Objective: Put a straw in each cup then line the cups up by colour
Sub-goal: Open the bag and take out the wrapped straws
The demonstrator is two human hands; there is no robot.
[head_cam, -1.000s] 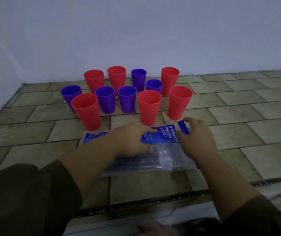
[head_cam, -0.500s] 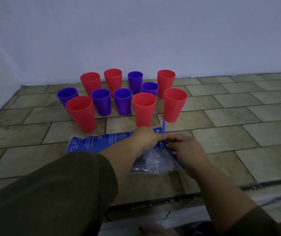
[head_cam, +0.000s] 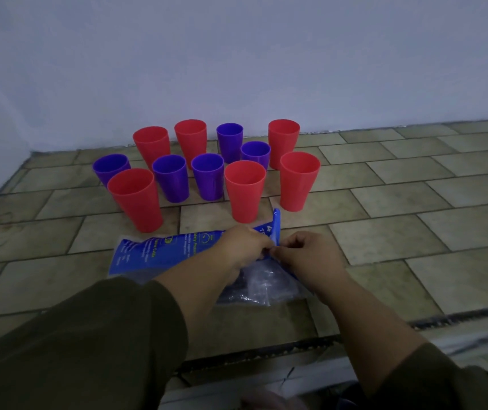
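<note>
Several red cups (head_cam: 245, 190) and several purple cups (head_cam: 171, 177) stand mixed in a cluster on the tiled floor (head_cam: 399, 202), all upright with no straws showing in them. In front of them lies a plastic packet (head_cam: 154, 251) with a blue printed card and a clear part holding dark straws (head_cam: 254, 284). My left hand (head_cam: 242, 247) and my right hand (head_cam: 310, 255) meet at the packet's right end, each pinching its edge; the blue flap stands up between them.
A pale wall (head_cam: 236, 69) runs just behind the cups and meets a side wall at the far left. Bare tiles stretch to the right. A dark groove (head_cam: 458, 316) and a lighter step edge cross the near floor.
The packet has been turned so its blue card points left. Both hands came together from flat on the packet to pinching its right end, where the flap now stands up.
</note>
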